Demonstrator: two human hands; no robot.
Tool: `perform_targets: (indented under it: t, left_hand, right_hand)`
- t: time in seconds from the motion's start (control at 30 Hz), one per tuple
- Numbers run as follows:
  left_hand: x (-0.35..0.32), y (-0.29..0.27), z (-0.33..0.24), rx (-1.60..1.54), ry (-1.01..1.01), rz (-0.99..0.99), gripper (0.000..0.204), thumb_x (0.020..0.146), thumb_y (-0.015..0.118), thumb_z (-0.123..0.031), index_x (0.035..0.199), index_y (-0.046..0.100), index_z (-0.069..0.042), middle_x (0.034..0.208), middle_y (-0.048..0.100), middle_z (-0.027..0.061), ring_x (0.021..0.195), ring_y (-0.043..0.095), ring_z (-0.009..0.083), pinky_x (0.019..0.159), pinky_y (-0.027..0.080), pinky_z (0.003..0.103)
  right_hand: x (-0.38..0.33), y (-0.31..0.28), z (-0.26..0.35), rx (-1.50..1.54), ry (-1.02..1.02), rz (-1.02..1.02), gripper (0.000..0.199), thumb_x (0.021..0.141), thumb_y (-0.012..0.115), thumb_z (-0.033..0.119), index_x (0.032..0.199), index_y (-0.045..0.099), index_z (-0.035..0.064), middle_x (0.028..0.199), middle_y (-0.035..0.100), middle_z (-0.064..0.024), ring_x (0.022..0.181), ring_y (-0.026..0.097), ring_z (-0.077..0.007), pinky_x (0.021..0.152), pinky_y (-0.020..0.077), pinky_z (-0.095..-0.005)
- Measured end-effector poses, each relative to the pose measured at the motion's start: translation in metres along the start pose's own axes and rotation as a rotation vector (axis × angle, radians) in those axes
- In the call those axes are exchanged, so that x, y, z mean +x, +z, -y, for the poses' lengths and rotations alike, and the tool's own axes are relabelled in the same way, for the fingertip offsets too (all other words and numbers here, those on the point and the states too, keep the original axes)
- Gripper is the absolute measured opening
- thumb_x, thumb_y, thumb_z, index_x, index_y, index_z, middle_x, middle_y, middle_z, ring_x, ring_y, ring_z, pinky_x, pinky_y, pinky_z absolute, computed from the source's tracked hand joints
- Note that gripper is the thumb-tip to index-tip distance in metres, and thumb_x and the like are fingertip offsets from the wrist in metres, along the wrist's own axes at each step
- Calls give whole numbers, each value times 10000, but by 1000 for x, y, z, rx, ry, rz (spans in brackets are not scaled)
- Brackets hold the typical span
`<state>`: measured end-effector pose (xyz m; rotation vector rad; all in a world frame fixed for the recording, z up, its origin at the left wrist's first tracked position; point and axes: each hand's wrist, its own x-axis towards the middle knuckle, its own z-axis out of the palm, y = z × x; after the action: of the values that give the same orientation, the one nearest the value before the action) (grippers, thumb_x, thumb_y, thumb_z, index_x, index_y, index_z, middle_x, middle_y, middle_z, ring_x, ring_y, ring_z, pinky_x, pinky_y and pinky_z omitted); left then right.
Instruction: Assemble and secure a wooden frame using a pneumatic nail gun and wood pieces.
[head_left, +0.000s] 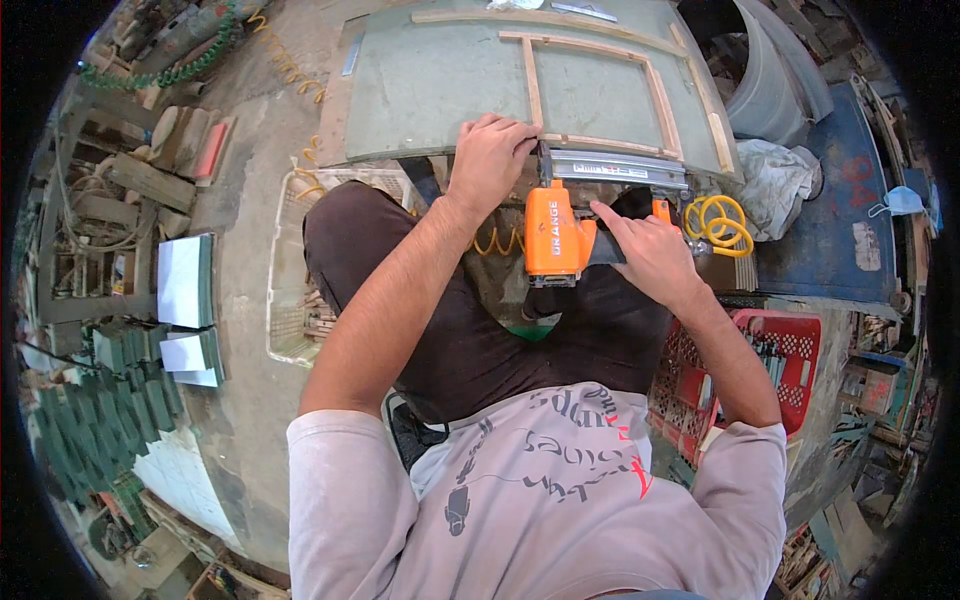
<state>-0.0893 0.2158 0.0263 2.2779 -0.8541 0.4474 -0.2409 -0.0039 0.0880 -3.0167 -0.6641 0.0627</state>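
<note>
My right hand [655, 250] is wrapped round the handle of an orange nail gun [552, 235], with one finger stretched along it. The gun's nose points away from me and meets the near left corner of a thin wooden frame [533, 85]. At that same corner my left hand [490, 155] is closed, fingertips pressed on the wood beside the nose. The frame lies on a greenish work board [430, 95] in front of my knees. The gun's silver magazine [620, 170] runs along the board's near edge. A yellow coiled air hose [720, 225] hangs by the handle's end.
Longer wood strips [560, 28] lie along the board's far and right sides. A white plastic crate [285, 300] stands by my left knee, a red crate [790, 350] on my right. Beyond it is a blue panel [850, 230] with a crumpled bag [775, 185] beside it.
</note>
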Motion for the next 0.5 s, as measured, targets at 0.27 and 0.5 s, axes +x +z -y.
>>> perform_targets:
  t: [0.27,0.5]
  left_hand:
    - [1,-1,0,-19,-11,15,218,860,662,-177,1070,712,-142,963,705,26,991,612,234,854,429,393]
    - [1,-1,0,-26,-22,15,216,858,667,-176,1065,717,-137,957,709,29,984,614,240,852,433,396]
  right_hand:
    - [0,0,0,-5,4,2,871,644,818,171,1408,406,92,873,668,-105,826,657,-276,772,512,-362]
    - [0,-1,1,-30,-11,-1,815,689,772,160,1413,403,97,858,663,-77,800,658,-247,746,516,-352]
